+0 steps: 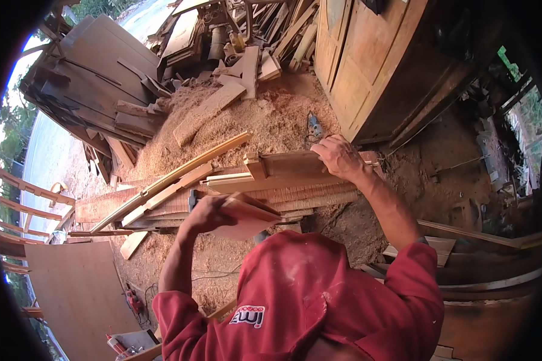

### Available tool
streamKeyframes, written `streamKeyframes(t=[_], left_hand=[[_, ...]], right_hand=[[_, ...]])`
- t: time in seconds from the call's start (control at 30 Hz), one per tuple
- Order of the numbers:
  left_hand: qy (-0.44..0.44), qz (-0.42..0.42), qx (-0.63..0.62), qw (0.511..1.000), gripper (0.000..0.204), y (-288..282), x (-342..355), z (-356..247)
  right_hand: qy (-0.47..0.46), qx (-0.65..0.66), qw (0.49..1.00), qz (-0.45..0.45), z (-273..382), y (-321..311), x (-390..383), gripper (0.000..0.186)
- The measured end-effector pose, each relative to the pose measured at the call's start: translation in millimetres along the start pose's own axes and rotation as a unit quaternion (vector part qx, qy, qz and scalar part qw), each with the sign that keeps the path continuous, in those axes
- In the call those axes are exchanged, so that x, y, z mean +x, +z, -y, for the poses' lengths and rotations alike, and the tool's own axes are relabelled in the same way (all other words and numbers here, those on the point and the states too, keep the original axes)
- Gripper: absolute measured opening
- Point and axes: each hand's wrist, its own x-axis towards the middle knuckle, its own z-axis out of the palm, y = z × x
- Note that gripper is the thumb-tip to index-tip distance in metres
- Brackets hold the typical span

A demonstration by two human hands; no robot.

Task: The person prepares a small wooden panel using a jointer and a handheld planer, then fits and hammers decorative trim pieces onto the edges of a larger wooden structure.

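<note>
**Wood in both hands, sawdust all round**

Timber workpiece (283, 174) at centre frame, lying across stacked ribbed boards (223, 201) on a bed of sawdust (265, 120). Right hand (338, 157) clamped over the workpiece's far right end, fingers curled over the top edge, thumb side toward the body. Left hand (206, 212) closed round a thin flat wood piece (247, 218), w/ a dark tool head (193, 197) showing just above the knuckles; can't tell exactly how the tool is held. Small square block (254, 163) standing up on the workpiece's left end, near its top edge. Long curved strip (174, 177) running diagonally from lower left up toward centre, its upper end close to the block, overlapping the stack's left side.

Room to move: tight. Big wooden cabinet (367, 66) close behind right hand, its lower edge just beyond the workpiece. Blue power tool (314, 125) on sawdust btw. cabinet and workpiece, near the right hand. Offcut planks (211, 105) half buried in the pile further back. Dark sheet stack (102, 78) leaning at upper left. Plywood sheet (78, 295) flat at lower left, well apart from both hands. Red shirt (307, 295) filling lower centre, hiding ground nearest the body. Open sawdust patch btw. left forearm and plywood sheet; bare dirt floor (439, 180) right of right forearm.
</note>
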Motion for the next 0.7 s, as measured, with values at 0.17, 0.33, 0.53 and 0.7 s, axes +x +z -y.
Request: streamKeyframes(t=[0.17, 0.33, 0.53, 0.7], left_hand=[[-0.113, -0.186, -0.500, 0.838, 0.047, 32.1, -74.5, 110.2], [-0.190, -0.399, -0.585, 0.680, 0.025, 63.9, -104.2, 209.9], [-0.104, -0.405, -0.730, 0.541, 0.030, 105.0, -150.0, 275.0], [-0.133, -0.413, -0.732, 0.525, 0.031, 121.7, -115.5, 271.3]], right_hand=[[0.004, 0.006, 1.000, -0.003, 2.4, -4.9, -2.7, 0.024], [0.032, -0.016, 0.997, -0.071, -2.3, -11.4, -13.3, 0.042], [0.208, 0.101, 0.968, -0.094, -12.6, -7.5, -37.3, 0.071], [0.280, 0.215, 0.918, -0.178, -11.8, 40.8, -59.7, 0.079]])
